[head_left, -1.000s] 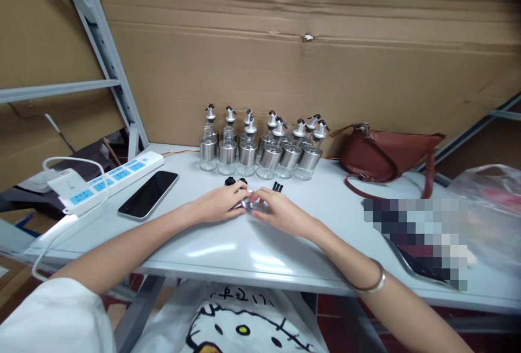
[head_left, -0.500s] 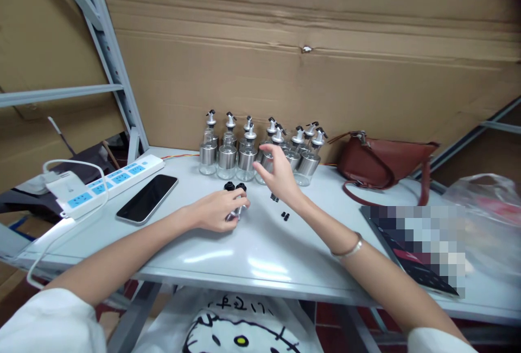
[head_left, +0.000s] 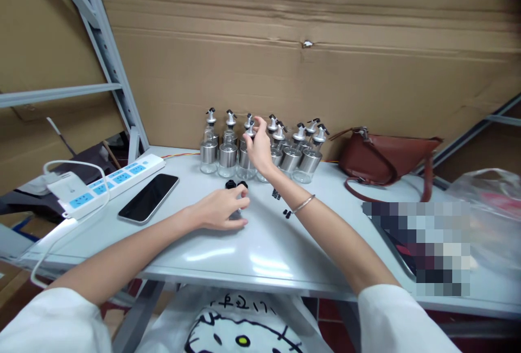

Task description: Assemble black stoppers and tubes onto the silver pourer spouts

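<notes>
My left hand (head_left: 222, 207) rests low over the tabletop, fingers apart and bent around small pourer spouts (head_left: 235, 214). The palm and fingers partly cover these spouts; their black stoppers (head_left: 230, 184) show beyond the knuckles. At the front of the bottle group, my right hand (head_left: 260, 147) has its thumb and index finger apart on either side of a silver-and-black pourer spout (head_left: 251, 128). That spout tops a glass bottle (head_left: 246, 164) with a metal sleeve. Whether the fingers touch it is unclear. Two front bottles (head_left: 209, 153) at the left have no spouts on their necks.
Small black caps (head_left: 287, 214) lie beneath my right forearm. More spouted bottles (head_left: 310, 160) stand against the cardboard wall (head_left: 228, 71). A phone (head_left: 148, 199) and a power strip (head_left: 122, 180) are at left. A brown bag (head_left: 386, 160) and plastic bag (head_left: 488, 223) sit at right.
My right hand has moved left and away from me, to the spout of a front bottle. The left hand stays over the loose spouts, its fingers a little more spread.
</notes>
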`<control>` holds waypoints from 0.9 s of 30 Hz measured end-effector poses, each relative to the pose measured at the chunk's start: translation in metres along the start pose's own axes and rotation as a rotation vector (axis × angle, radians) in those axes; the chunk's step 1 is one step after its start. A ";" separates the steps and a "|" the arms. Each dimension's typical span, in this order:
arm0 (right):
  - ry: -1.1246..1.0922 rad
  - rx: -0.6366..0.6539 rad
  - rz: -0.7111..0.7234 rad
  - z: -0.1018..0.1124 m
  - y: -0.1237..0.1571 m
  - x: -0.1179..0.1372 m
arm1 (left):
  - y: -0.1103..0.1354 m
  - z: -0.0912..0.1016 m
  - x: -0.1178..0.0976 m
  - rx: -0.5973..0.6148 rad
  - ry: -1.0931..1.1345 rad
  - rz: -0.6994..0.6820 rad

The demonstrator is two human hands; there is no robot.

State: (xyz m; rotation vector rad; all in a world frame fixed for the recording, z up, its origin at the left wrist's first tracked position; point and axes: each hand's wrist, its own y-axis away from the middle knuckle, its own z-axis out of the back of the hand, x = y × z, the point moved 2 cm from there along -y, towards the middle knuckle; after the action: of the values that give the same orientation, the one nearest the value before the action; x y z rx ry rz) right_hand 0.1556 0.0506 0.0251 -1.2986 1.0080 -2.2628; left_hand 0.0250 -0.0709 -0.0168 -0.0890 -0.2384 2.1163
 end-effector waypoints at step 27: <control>-0.575 0.152 0.162 0.099 0.116 0.072 | -0.018 0.006 -0.056 -0.552 1.192 0.203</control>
State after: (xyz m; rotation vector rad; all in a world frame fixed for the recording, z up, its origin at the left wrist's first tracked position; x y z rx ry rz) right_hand 0.1964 -0.1135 0.0178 -1.5980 0.6868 -1.6562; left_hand 0.0689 -0.1095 -0.0088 -1.6687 -0.0740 1.7786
